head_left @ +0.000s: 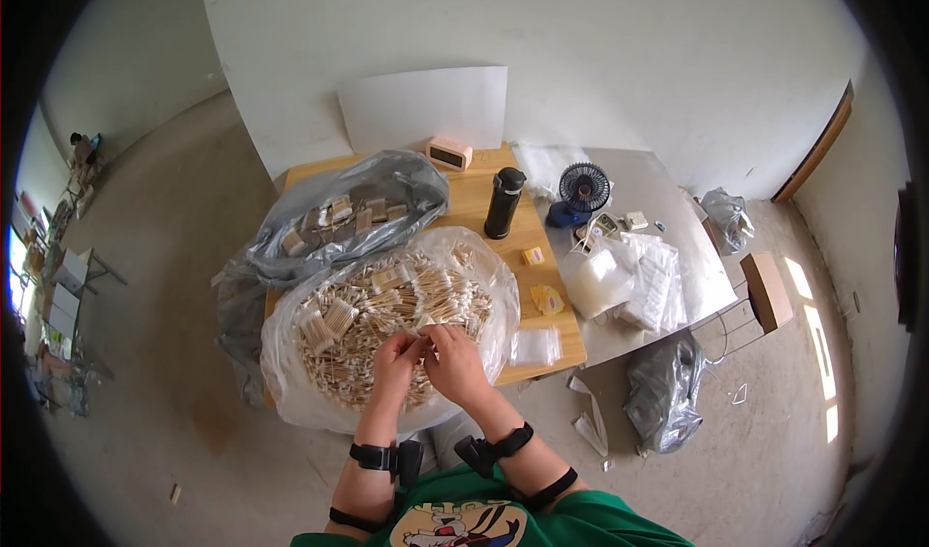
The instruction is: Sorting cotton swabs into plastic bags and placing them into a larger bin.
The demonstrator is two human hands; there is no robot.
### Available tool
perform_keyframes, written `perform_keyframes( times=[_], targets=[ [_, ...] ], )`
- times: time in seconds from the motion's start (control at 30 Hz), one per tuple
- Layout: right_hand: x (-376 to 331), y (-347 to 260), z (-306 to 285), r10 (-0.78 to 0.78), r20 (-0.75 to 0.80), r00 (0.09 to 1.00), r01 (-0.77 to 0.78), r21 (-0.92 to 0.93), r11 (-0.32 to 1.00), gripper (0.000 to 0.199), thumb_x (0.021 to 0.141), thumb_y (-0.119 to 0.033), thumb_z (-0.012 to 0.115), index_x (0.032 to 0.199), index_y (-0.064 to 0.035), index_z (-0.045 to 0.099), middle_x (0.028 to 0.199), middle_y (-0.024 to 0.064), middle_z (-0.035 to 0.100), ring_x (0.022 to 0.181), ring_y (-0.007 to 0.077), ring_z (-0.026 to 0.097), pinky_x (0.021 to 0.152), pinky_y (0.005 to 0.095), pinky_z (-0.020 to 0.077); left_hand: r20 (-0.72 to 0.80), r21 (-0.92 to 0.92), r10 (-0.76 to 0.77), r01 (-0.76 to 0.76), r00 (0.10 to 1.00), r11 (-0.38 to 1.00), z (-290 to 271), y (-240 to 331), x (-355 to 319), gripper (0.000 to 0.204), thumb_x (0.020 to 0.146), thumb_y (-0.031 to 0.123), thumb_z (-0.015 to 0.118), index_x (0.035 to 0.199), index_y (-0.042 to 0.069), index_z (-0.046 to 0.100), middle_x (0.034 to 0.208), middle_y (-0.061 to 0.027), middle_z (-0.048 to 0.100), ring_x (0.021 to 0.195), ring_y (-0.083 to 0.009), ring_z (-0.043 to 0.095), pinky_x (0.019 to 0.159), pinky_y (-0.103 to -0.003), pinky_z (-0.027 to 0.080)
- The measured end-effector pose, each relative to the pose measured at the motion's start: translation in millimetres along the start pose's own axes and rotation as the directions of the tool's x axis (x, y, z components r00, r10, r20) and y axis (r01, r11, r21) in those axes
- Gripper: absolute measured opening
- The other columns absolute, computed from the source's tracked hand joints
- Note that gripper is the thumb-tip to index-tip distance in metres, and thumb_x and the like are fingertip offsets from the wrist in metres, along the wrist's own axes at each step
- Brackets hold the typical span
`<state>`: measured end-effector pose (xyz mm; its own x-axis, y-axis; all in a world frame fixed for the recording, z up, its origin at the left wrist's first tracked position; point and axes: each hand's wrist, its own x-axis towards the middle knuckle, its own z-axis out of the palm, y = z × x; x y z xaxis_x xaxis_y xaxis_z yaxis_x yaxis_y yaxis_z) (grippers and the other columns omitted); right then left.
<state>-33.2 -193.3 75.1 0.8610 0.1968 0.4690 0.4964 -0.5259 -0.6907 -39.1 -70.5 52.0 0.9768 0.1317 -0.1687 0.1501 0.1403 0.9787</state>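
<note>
Pale walls (629, 53) and a concrete floor (213, 353) surround a wooden counter (469, 198), with a metal counter (682, 208) against its right side; a large clear plastic bag (281, 358) sits open at the wooden counter's near edge, heaped with loose cotton swabs (455, 300); some of them lie in neat bundles on the left of the heap. Both hands are over the near part of this heap, the left hand (394, 361) and right hand (453, 361) brought together with fingers bent and fingertips meeting; whether they pinch anything is too small to tell. Behind the heap, an open grey plastic bag (334, 184) holds small packs (339, 208); a black flask (503, 203) stands upright beyond, near a pink clock (449, 153); yellow slips (547, 300) and clear sleeves (535, 347) lie right of the swabs; a small fan (584, 189) stands on the metal counter.
</note>
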Motion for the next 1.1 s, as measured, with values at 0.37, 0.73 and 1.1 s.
perform_keyframes(
  times=[0.37,0.73,1.1],
  targets=[
    [-9,14,-12,0.125,0.06,0.99,-0.128,0.045,0.991,0.022,0.073,0.002,0.057,0.094,-0.0022,0.055,0.087,0.0153,0.06,0.083,0.034,0.06,0.07,0.0394,0.0489,0.168,0.541,0.37,-0.399,0.914,0.74,8,-6,-1,0.011,0.081,0.011,0.067,0.08,0.001,0.061,0.069,-0.0134,0.06,0.061,-0.028,0.058,0.057,-0.035,0.045],
    [-10,11,-15,0.312,0.097,0.945,-0.318,0.059,0.946,0.017,0.07,-0.007,0.063,0.082,-0.0024,0.051,0.072,0.0164,0.059,0.071,0.0355,0.06,0.061,0.0392,0.0472,0.214,0.574,0.391,-0.439,0.895,0.691,5,1,-8,0.011,0.08,0.009,0.066,0.079,0.001,0.06,0.073,-0.0139,0.06,0.066,-0.03,0.059,0.059,-0.036,0.045],
    [-9,23,-15,0.31,-0.027,0.95,-0.306,0.097,0.947,0.017,0.07,-0.005,0.063,0.08,-0.0012,0.05,0.069,0.0144,0.055,0.065,0.0329,0.057,0.059,0.0383,0.0454,0.166,0.548,0.362,-0.391,0.917,0.739,-2,5,-8,0.012,0.08,0.007,0.062,0.076,-0.001,0.056,0.068,-0.0142,0.058,0.062,-0.0281,0.057,0.054,-0.035,0.044]
  ],
)
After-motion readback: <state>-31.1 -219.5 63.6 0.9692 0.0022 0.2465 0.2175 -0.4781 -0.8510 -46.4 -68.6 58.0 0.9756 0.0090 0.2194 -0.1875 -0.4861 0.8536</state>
